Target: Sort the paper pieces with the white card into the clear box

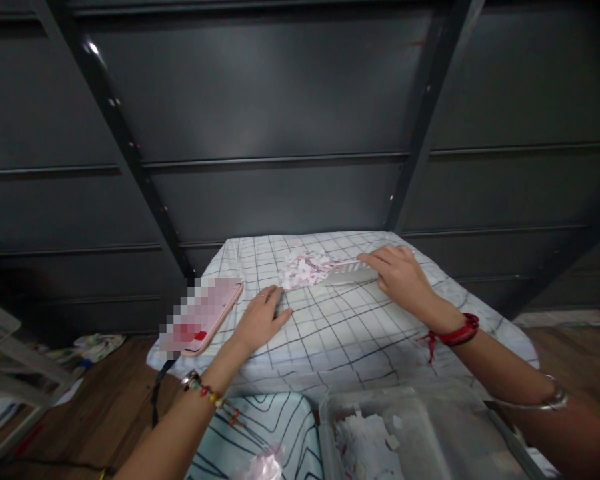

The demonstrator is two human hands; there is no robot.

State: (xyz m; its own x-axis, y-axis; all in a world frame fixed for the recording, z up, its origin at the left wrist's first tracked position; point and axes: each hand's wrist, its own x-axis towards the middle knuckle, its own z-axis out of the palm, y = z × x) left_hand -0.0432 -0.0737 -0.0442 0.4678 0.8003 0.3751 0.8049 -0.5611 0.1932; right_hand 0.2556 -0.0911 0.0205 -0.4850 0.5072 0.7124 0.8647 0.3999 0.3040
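Note:
A loose pile of small white and pink paper scraps (305, 269) lies on the white checked cloth (325, 327). My right hand (399, 275) pinches the upper edge of a white plastic piece with slots (347, 271), perhaps a small basket or tray. Its left end touches the scraps, and my fingers cover its right end. On the cloth, just in front of the pile, my left hand (264, 315) rests palm down with its fingers apart and nothing in them. A pink phone (215, 320), partly blurred out, lies left of that hand.
Below the covered surface stands a clear plastic bin (425, 427) with white paper pieces (367, 443) in it. Beside it is a pale blue patterned cushion (285, 420) with a crumpled clear plastic bag (265, 465). A dark metal panel (275, 100) rises behind.

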